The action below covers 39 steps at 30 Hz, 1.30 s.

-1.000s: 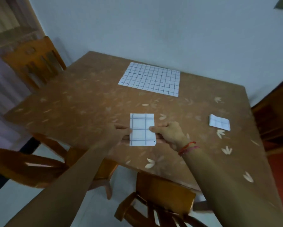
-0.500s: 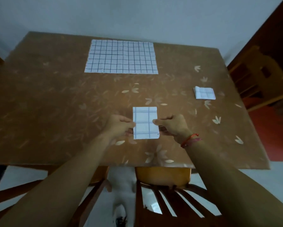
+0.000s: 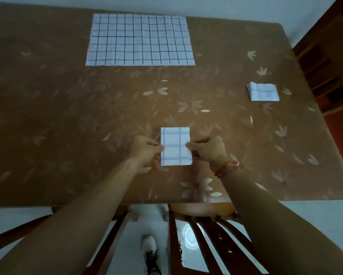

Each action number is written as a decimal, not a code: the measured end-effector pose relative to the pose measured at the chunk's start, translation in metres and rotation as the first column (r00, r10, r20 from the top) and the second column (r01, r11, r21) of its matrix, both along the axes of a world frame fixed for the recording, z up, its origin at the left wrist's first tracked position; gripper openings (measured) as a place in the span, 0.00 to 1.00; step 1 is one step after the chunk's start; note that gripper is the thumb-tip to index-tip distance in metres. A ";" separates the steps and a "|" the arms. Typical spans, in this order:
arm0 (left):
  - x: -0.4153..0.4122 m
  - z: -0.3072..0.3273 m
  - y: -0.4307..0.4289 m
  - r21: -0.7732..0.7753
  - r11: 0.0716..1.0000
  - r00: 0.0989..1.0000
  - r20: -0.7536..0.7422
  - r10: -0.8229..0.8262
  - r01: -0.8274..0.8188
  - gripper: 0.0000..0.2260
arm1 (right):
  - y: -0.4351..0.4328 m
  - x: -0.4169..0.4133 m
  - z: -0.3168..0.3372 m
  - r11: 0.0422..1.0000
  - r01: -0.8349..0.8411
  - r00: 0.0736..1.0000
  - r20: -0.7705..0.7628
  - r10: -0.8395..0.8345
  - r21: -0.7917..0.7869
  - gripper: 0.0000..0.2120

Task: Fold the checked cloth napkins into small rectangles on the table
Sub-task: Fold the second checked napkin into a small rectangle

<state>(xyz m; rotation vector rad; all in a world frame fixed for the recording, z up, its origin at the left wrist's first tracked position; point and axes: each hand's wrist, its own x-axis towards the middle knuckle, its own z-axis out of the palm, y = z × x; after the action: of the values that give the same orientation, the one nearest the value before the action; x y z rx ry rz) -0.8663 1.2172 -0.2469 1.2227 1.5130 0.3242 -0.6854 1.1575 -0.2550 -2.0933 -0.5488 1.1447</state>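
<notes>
The brown table with pale leaves (image 3: 47, 116) runs off the left side of the picture. The left hand (image 3: 144, 149) and the right hand (image 3: 208, 149) cover both side edges of the small folded white checked napkin (image 3: 175, 145), and the fingers under it are hidden. The dark wooden chair (image 3: 329, 76) on the right is cut off. The little folded white cloth pile (image 3: 263, 92) is too small to count its layers.

Brown worktop (image 3: 67, 116) patterned with pale leaf shapes. Three white napkins with dark blue check lines: one spread flat (image 3: 140, 39), one folded (image 3: 175, 146), one folded aside (image 3: 263, 91). Red wrist threads (image 3: 226, 168).
</notes>
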 end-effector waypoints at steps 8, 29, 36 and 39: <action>0.013 -0.039 0.017 0.055 0.998 0.996 -0.092 0.013 -0.008 0.03 | 0.020 0.007 -0.042 0.995 -0.097 0.982 0.159 0.097 -0.007 0.04; 0.019 -0.048 0.017 0.289 0.939 0.953 -0.283 -0.105 0.189 0.10 | 0.024 0.004 -0.052 0.982 -0.188 0.920 0.352 0.172 0.010 0.05; 0.002 -0.055 0.018 0.551 0.742 0.902 -0.397 -0.170 0.382 0.07 | 0.015 0.004 -0.043 0.945 -0.302 0.781 0.602 0.168 0.127 0.09; 0.003 -0.069 0.016 0.620 0.480 0.780 -0.549 -0.299 0.620 0.17 | 0.011 -0.006 -0.051 0.806 -0.583 0.522 0.807 0.275 0.102 0.17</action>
<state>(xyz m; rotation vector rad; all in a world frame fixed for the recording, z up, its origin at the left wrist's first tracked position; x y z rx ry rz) -0.8628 1.2330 -0.3161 2.4932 1.2577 0.4074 -0.6918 1.1687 -0.3061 -2.0674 -1.6573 0.2317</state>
